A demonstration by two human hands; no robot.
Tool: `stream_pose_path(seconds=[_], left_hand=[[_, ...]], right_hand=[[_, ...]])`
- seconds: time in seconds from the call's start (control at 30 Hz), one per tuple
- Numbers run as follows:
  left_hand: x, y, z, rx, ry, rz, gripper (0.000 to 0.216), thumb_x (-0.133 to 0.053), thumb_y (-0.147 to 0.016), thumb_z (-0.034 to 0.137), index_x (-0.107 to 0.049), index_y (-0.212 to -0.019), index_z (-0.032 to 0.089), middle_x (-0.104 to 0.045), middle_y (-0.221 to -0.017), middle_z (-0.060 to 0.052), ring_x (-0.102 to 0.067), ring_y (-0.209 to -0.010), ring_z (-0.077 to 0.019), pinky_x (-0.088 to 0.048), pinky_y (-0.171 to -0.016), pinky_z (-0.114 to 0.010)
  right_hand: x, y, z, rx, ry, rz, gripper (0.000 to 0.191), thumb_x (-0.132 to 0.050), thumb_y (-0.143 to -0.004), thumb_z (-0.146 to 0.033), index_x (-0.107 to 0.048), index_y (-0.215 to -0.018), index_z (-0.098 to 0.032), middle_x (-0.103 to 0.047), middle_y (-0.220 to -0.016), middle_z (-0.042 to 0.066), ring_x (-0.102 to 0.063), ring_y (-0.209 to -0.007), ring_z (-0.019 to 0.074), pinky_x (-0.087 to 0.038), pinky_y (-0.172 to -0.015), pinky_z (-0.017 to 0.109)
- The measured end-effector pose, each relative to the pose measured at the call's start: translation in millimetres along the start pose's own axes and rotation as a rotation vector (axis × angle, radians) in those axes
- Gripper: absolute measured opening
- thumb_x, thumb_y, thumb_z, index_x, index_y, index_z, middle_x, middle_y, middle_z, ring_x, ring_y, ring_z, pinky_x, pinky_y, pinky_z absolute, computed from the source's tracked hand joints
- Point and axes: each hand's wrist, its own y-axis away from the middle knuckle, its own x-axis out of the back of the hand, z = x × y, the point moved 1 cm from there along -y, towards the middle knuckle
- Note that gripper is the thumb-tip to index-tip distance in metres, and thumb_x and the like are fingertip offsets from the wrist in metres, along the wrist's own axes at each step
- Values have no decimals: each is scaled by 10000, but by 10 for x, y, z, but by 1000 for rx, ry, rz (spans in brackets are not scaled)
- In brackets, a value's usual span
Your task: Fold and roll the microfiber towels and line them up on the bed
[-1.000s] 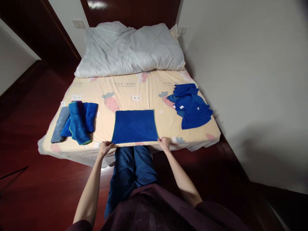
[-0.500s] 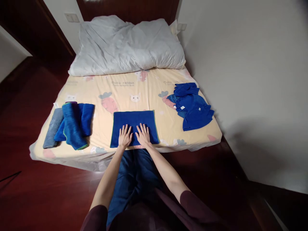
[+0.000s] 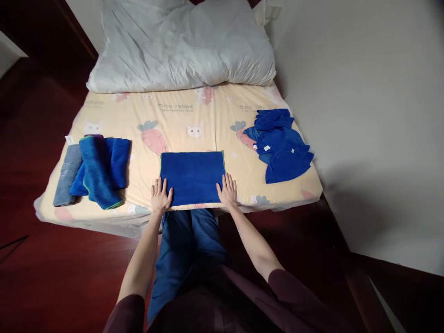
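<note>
A folded blue towel (image 3: 193, 177) with a green hem lies flat near the front edge of the bed (image 3: 194, 118). My left hand (image 3: 161, 195) rests flat on the towel's near left corner, fingers spread. On the near right corner lies my right hand (image 3: 228, 190), also flat and open. Neither hand holds anything.
Several rolled or folded blue and grey towels (image 3: 93, 169) lie at the bed's left. A loose heap of blue cloths (image 3: 280, 145) sits at the right, close to the white wall (image 3: 364, 115). A grey duvet (image 3: 180, 44) fills the head end. Dark red floor surrounds the bed.
My hands left the towel's near corners, pressed side by side on its middle, then slid apart to its left and right edges. The camera moved closer to the bed.
</note>
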Motion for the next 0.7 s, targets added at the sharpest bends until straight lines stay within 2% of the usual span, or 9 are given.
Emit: stream_pose_path(seconds=[0.1,0.2,0.33,0.4,0.47,0.57,0.7], left_hand=[[21,-36,54,-9,-22,22,710,-348,-994,515,-379,-1563,91,-233,-1677,-163,-130,-1578,-337,-109,-1278,-579],[38,-172,237,-70,-27,28,735,-405,-971,503,-364,-1565,71,-177,-1690,-168,-42,-1582,-365,-62,-1269,-627],[-73,-574,543,-215,-18,-44,705,-433,-968,502,-358,-1586,169,-112,-1712,-90,15,-1583,-357,-42,-1272,-625],[-161,-841,575,-211,-22,-65,680,-426,-972,514,-389,-1575,202,-135,-1712,-73,18,-1583,-360,-43,-1268,-629],[-232,-1106,482,-142,-22,-61,684,-412,-975,530,-393,-1572,197,-147,-1711,-86,15,-1581,-374,-47,-1258,-645],[-282,-1451,212,-53,-14,-54,709,-390,-978,555,-372,-1580,182,-163,-1707,-111,-24,-1581,-376,-53,-1252,-650],[-286,-1743,-30,-38,0,-43,725,-358,-983,577,-348,-1589,181,-200,-1700,-112,-84,-1581,-345,-67,-1268,-604]], right_hand=[[-9,19,0,-17,-18,12,681,-212,-1067,-494,-266,-1612,-88,-242,-1681,127,-176,-1577,237,-118,-1286,500],[-1,32,-5,-29,-33,35,666,-221,-1069,-459,-222,-1624,-91,-200,-1693,122,-157,-1582,233,-130,-1286,496],[-2,30,0,-18,-64,63,624,-227,-1072,-401,-213,-1631,-125,-197,-1696,104,-149,-1584,224,-151,-1284,502],[-18,21,11,-16,-72,72,607,-241,-1072,-394,-255,-1622,-138,-227,-1688,99,-180,-1578,226,-154,-1285,508],[-39,10,23,-22,-72,76,598,-263,-1070,-399,-297,-1611,-146,-260,-1678,97,-203,-1572,231,-154,-1286,515],[-62,-8,33,-28,-61,74,587,-292,-1067,-404,-340,-1596,-154,-288,-1669,85,-209,-1571,229,-151,-1291,511],[-63,-29,39,-39,-41,69,581,-300,-1067,-397,-346,-1594,-158,-291,-1668,67,-211,-1571,219,-150,-1298,492]])
